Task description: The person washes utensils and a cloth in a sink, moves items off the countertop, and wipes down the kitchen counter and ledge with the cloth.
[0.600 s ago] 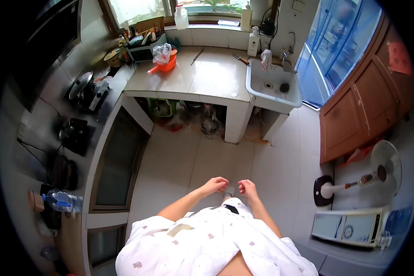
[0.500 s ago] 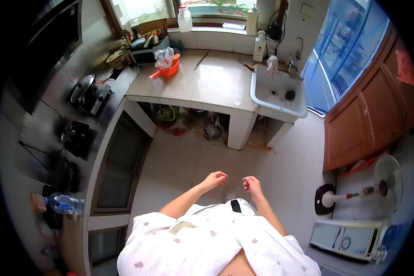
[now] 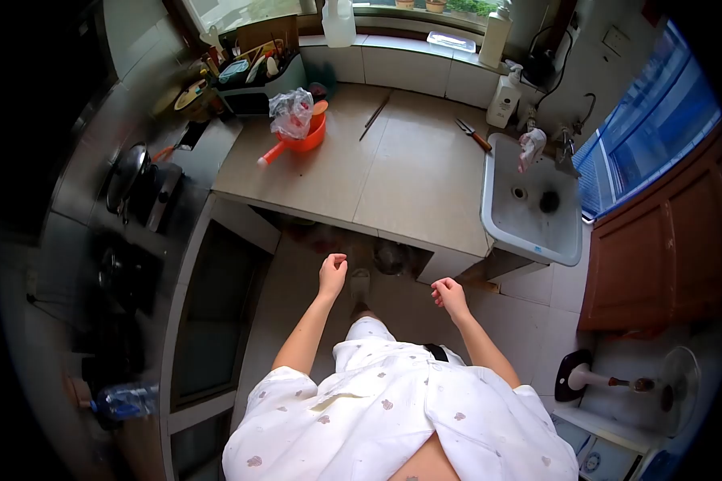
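- Orange dipper (image 3: 306, 143) sits ahead-left of my left hand (image 3: 334, 275); careless grab could snag its bag (image 3: 291, 112).
- Both hands loosely half-curled, nothing visible in either.
- Brown-handled tool (image 3: 474, 135) ahead of my right hand (image 3: 449, 295): blind reach might nick me.

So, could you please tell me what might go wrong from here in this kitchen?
The brown-handled metal utensil lies with its handle close to the white rectangular sink; a nudge might send it in. A crumpled clear plastic bag sits at the rim of the orange plastic dipper and could slip if that were lifted. The left hand and right hand, both before the pale tiled counter, might knock its front edge on reaching forward.
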The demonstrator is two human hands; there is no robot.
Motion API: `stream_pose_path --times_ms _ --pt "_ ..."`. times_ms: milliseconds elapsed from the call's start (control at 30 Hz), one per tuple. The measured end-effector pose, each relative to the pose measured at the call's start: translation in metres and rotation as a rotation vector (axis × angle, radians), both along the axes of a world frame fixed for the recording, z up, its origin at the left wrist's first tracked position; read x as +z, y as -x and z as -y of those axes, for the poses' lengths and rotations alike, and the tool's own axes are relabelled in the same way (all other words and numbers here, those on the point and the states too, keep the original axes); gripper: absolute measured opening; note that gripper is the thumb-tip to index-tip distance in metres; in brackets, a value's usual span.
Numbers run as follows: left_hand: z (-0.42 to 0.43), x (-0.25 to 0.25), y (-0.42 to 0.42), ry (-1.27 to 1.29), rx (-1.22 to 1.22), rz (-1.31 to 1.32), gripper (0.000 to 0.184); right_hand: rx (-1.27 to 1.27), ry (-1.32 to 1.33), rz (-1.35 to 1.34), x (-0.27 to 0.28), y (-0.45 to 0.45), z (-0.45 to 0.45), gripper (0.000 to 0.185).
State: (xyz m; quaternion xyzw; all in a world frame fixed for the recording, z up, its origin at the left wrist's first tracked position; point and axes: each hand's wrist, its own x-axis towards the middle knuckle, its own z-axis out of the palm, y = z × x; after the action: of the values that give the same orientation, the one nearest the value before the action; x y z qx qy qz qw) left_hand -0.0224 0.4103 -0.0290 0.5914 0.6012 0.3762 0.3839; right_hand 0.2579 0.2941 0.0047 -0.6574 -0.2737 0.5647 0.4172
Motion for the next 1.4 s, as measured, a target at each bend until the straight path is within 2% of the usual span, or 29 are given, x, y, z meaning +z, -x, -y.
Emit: stream_pose_path --times_ms 67,133,167,233,267,300,367,400,433,467,533,567,667,700,800,867,900,967,1000,1067,1233,1300,1333,1400 --pt "-0.060 0.005 0.000 -0.030 0.012 -0.017 0.015 -0.022 -0.015 0.017 -0.005 0.009 -0.038 0.014" --pt "-0.123 0.016 -0.006 -0.042 0.016 -0.046 0.014 -0.033 -0.040 0.293 -0.007 0.018 -0.083 0.012" --pt "-0.149 0.018 -0.008 -0.038 -0.002 -0.110 0.014 -0.047 -0.029 0.296 -0.011 0.022 -0.103 0.012" --pt "-0.202 0.025 -0.021 -0.080 -0.041 -0.123 0.014 0.018 -0.176 0.723 -0.018 0.025 -0.137 0.013" --pt "-0.224 0.025 -0.025 -0.068 -0.061 -0.121 0.014 0.069 -0.043 0.749 -0.024 0.028 -0.153 0.021" --pt "-0.246 0.026 -0.031 -0.067 -0.085 -0.155 0.013 0.052 -0.025 0.753 -0.018 0.032 -0.167 0.021" --pt "-0.291 0.030 -0.052 -0.067 -0.131 -0.175 0.013 0.187 0.144 1.061 -0.003 0.034 -0.196 0.030" --pt "-0.309 0.027 -0.055 -0.065 -0.159 -0.233 0.015 0.214 0.293 0.973 0.000 0.039 -0.208 0.040" --pt "-0.326 0.039 -0.094 -0.095 -0.158 -0.224 0.016 0.199 0.288 1.037 0.016 0.003 -0.219 0.040" --pt "-0.337 0.032 -0.102 -0.085 -0.182 -0.221 0.016 0.214 0.350 1.063 0.003 0.002 -0.220 0.042" --pt "-0.363 0.017 -0.087 -0.085 -0.202 -0.407 0.022 0.232 0.431 1.022 -0.017 0.039 -0.221 0.045" --pt "-0.379 0.014 -0.093 -0.079 -0.226 -0.410 0.022 0.214 0.497 1.023 -0.018 0.045 -0.222 0.046" --pt "-0.418 0.004 -0.125 -0.140 -0.271 -0.613 0.030 0.167 0.623 0.999 -0.019 0.043 -0.223 0.049" --pt "-0.429 0.003 -0.134 -0.134 -0.295 -0.604 0.030 0.154 0.655 0.971 -0.021 0.041 -0.222 0.050" --pt "-0.460 0.006 -0.148 -0.161 -0.281 -0.716 0.032 0.131 0.661 0.952 -0.025 0.043 -0.226 0.052" --pt "-0.471 -0.002 -0.156 -0.170 -0.398 -0.833 0.035 0.134 0.655 0.943 -0.028 0.038 -0.225 0.053" --pt "-0.487 0.011 -0.150 -0.182 -0.421 -0.862 0.035 0.135 0.620 0.909 -0.021 0.050 -0.235 0.053" --pt "-0.485 -0.007 -0.173 -0.007 -0.481 -0.873 0.034 0.137 0.633 0.917 -0.027 0.032 -0.226 0.053" --pt "-0.485 -0.003 -0.176 -0.001 -0.487 -0.875 0.034 0.146 0.616 0.912 -0.027 0.030 -0.225 0.053" --pt "-0.484 0.015 -0.177 0.199 -0.723 -0.858 0.033 0.165 0.630 0.902 -0.024 0.027 -0.225 0.053" --pt "-0.442 0.011 -0.153 0.172 -0.807 -0.768 0.030 0.219 0.656 0.885 -0.025 0.026 -0.228 0.053" --pt "-0.411 0.021 -0.143 0.312 -0.832 -0.227 0.024 0.240 0.575 0.965 -0.023 0.023 -0.227 0.054" --pt "-0.395 0.023 -0.140 0.390 -0.857 -0.108 0.020 0.242 0.563 0.960 -0.030 0.018 -0.229 0.054" --pt "-0.355 0.039 -0.139 0.543 -0.927 0.108 0.017 0.231 0.352 0.590 -0.048 -0.004 -0.237 0.045"
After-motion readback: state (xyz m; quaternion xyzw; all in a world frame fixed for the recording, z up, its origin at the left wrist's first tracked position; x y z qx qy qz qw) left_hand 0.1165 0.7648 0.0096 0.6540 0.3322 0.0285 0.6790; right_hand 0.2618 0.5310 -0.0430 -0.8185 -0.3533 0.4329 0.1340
